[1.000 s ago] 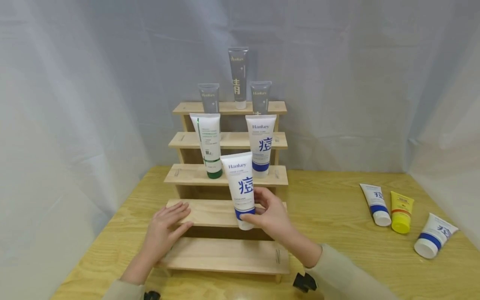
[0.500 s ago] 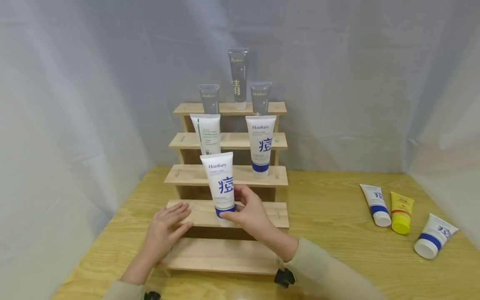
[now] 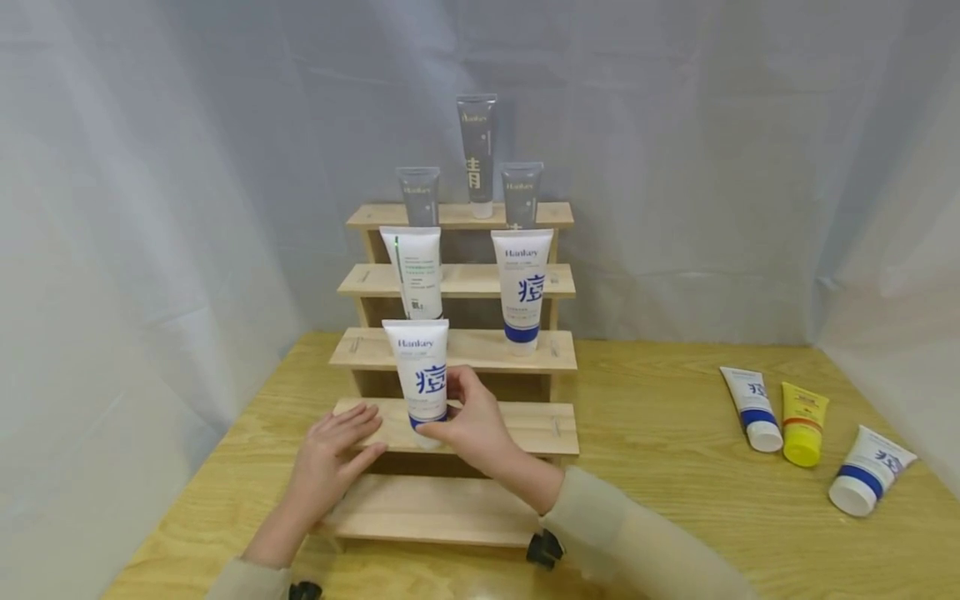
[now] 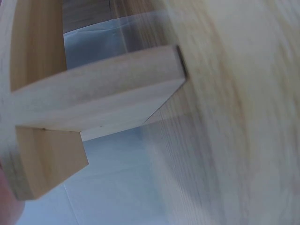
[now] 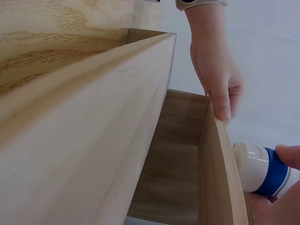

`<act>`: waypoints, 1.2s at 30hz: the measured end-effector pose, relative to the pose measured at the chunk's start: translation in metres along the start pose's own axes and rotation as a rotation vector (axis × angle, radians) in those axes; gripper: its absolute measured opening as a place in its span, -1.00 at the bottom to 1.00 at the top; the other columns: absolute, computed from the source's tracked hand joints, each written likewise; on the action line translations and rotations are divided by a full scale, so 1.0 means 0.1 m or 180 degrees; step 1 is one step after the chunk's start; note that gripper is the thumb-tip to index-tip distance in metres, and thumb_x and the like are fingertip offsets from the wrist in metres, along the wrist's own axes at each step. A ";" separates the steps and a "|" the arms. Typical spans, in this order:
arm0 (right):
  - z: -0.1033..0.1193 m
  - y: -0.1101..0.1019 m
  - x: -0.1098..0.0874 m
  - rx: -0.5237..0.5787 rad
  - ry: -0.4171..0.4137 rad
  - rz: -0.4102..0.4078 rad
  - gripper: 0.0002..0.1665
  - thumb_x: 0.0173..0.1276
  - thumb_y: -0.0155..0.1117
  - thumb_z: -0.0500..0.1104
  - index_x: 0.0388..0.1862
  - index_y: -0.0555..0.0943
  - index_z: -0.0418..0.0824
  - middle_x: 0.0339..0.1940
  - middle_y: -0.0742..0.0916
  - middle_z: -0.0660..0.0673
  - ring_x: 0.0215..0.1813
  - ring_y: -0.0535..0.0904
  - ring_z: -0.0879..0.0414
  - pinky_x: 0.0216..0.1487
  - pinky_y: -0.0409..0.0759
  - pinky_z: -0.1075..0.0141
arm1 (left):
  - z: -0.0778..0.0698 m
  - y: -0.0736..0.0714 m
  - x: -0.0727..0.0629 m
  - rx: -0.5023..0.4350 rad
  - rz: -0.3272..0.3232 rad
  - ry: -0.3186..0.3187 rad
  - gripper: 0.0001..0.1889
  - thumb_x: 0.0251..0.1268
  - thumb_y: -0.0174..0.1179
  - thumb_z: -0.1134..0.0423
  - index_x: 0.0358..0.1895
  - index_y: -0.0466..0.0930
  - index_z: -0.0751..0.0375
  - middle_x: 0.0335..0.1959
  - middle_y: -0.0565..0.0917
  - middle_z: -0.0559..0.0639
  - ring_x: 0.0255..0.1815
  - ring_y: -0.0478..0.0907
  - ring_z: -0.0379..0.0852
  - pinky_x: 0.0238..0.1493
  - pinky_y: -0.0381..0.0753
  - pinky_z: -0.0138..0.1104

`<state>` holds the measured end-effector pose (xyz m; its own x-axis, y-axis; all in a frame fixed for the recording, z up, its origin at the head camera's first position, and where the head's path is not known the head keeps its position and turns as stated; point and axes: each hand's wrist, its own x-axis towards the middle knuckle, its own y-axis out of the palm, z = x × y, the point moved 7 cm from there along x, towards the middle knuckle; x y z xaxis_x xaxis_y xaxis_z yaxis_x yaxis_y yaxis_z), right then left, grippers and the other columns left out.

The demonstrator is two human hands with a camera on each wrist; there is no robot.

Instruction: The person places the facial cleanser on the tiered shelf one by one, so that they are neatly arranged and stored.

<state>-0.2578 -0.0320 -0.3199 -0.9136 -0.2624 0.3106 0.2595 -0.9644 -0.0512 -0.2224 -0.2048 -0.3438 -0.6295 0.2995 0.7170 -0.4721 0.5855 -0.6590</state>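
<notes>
My right hand (image 3: 483,425) pinches a white squeeze tube (image 3: 420,362) low down, by its blue band. The tube stands cap down and nearly upright at the second step from the bottom of a wooden tiered stand (image 3: 450,512). In the right wrist view its white cap (image 5: 251,161) is beside the step's board; whether it bears on the wood I cannot tell. My left hand (image 3: 330,458) rests on the left end of the same step, fingers extended. The left wrist view holds mostly the stand's wooden end (image 4: 98,93).
Higher steps bear a green-and-white tube (image 3: 416,271), another blue-banded tube (image 3: 522,287) and grey tubes (image 3: 477,150). Right on the table (image 3: 652,417) lie two white tubes (image 3: 750,404) and a yellow tube (image 3: 802,425). Pale curtains (image 3: 675,167) stand behind and at the sides.
My right hand has carried the white tube leftward along the second step, and it now sits slightly lower, in front of the green-and-white tube. The left hand has stayed put.
</notes>
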 end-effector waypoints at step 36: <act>-0.04 0.17 0.15 -0.0398 -0.0152 0.0077 -0.35 -0.20 0.39 -0.54 -0.10 0.32 -0.31 -0.17 0.58 -0.20 -0.10 0.52 0.06 -0.09 0.51 0.34 | 0.00 -0.01 -0.01 -0.0037 -0.0035 -0.0005 -0.63 -0.05 0.29 0.10 -0.22 0.62 0.32 -0.09 0.58 0.16 -0.03 0.48 0.13 0.04 0.22 0.14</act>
<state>-0.2688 -0.0522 -0.3196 -0.8909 -0.2865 0.3524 0.2376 -0.9553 -0.1760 -0.2215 -0.2049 -0.3438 -0.6253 0.2917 0.7238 -0.4719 0.5974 -0.6484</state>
